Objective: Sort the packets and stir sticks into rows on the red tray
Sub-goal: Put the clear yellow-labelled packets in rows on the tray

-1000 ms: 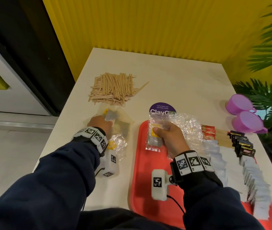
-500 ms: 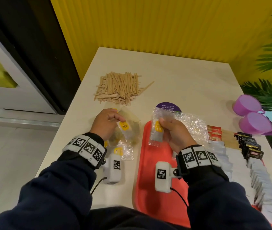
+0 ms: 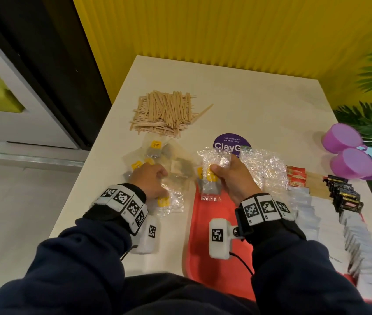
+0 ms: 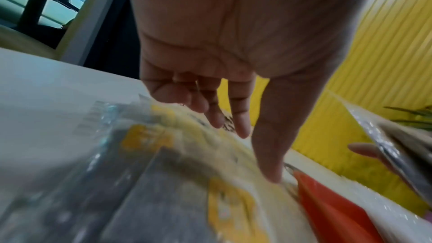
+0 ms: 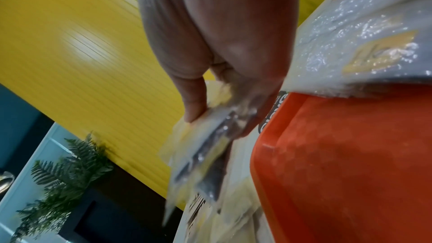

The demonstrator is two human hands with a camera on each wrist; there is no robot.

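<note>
Our right hand (image 3: 232, 178) pinches small stack of clear tea-bag packets (image 3: 211, 178) above upper-left corner of red tray (image 3: 199, 235), centre frame. Our left hand (image 3: 149, 180) rests, fingers relaxed, on loose packets (image 3: 169, 160) on table left of tray. Stir sticks (image 3: 167, 112) untouched, upper centre. Risk: slick film lets stack fan or slide from pinch; left palm may drag neighbouring packets off table edge.
</note>
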